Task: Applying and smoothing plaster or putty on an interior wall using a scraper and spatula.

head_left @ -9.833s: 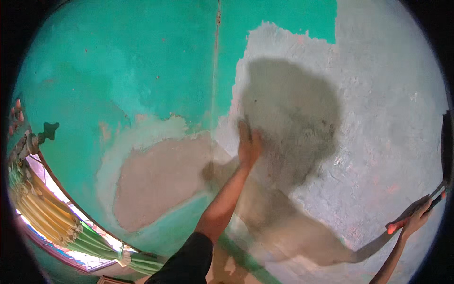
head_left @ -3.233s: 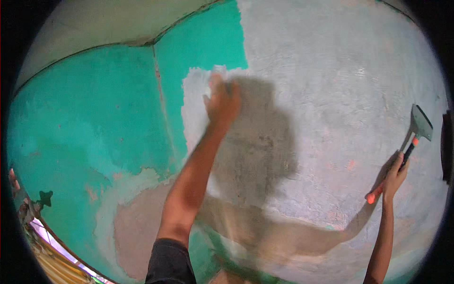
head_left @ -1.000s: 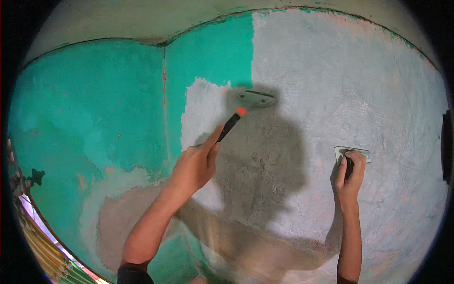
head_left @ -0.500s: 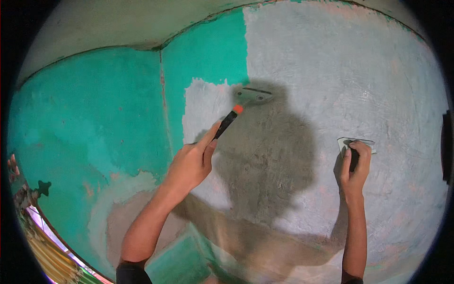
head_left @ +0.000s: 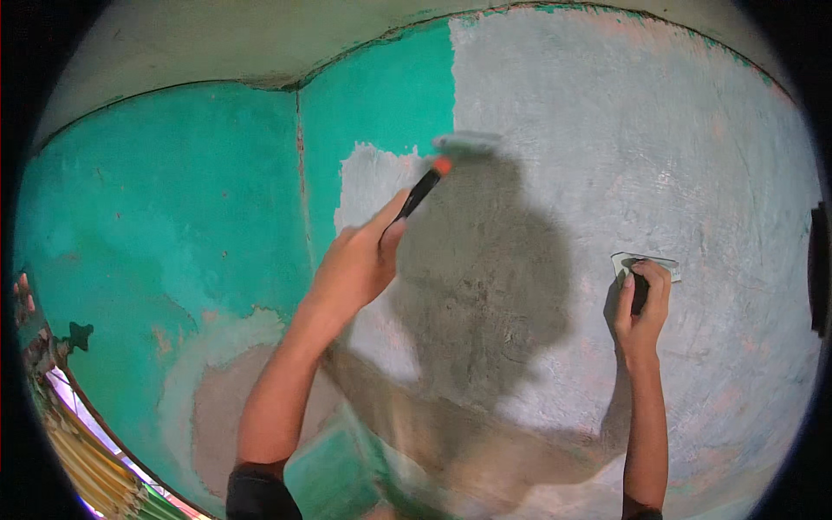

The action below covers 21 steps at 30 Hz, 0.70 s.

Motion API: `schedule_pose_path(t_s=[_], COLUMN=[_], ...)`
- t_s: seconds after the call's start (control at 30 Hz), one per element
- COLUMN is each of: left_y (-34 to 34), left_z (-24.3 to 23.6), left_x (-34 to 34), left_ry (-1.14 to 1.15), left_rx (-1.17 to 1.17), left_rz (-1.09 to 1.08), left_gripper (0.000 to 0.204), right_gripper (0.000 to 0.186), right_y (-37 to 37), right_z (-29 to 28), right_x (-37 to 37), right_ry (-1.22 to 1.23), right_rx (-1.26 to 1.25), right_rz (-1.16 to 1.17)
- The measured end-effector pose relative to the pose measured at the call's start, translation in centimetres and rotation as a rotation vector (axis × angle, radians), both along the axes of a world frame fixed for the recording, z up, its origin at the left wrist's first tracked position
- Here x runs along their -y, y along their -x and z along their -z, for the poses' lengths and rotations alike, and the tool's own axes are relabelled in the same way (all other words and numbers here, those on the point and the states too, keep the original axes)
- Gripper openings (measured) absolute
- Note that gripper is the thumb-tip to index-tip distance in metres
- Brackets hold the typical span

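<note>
My left hand (head_left: pixel 357 264) grips a long scraper (head_left: pixel 438 165) by its black handle with an orange collar. Its wide metal blade, blurred, lies against the wall at the edge of the green paint (head_left: pixel 390 95). My right hand (head_left: pixel 641 303) holds a small putty knife (head_left: pixel 646 264) with a black handle, its pale blade pressed flat on the bare grey plaster (head_left: pixel 624 147) further right. The shadow of my head and arms falls on the wall between the two hands.
The wall is green on the left (head_left: pixel 156 217) and scraped grey-white on the right. A brown bare patch (head_left: pixel 217 407) shows low on the left. A pale ceiling (head_left: pixel 217 43) curves above. At the lower left edge are yellow-green slats (head_left: pixel 87 451).
The long scraper has slid up the wall with my left hand, its blade now blurred at the paint edge. My right hand with the small knife has hardly moved.
</note>
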State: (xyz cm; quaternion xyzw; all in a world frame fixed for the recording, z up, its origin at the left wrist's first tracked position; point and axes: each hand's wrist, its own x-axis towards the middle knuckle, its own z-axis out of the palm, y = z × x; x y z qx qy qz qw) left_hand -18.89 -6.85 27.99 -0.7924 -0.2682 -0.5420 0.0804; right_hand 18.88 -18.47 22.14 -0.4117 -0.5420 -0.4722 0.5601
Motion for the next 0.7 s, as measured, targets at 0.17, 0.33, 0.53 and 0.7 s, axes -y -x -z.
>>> schedule_pose_path(t_s=[0.17,0.33,0.53,0.7], left_y=[0.1,0.6,1.7,0.6], left_z=[1.2,1.1,1.8,0.7], left_x=[0.8,-0.4,0.1,0.2], left_ry=[0.221,0.138,0.190,0.136], left_rx=[-0.058,-0.028,-0.072,-0.089], left_rz=[-0.061,-0.083,-0.089,-0.102], left_gripper=[0.044,0.044,0.043,0.042], right_gripper=[0.019,0.019,0.019,0.020], right_y=[-0.1,-0.3,-0.2,-0.1], right_z=[0.0,0.1,-0.1,-0.1], right_x=[0.0,-0.1,-0.1,-0.2], right_ry=[0.018,0.020,0.013,-0.010], right_rx=[0.021,0.039,0.024,0.027], right_rz=[0.005,-0.016,-0.025,-0.018])
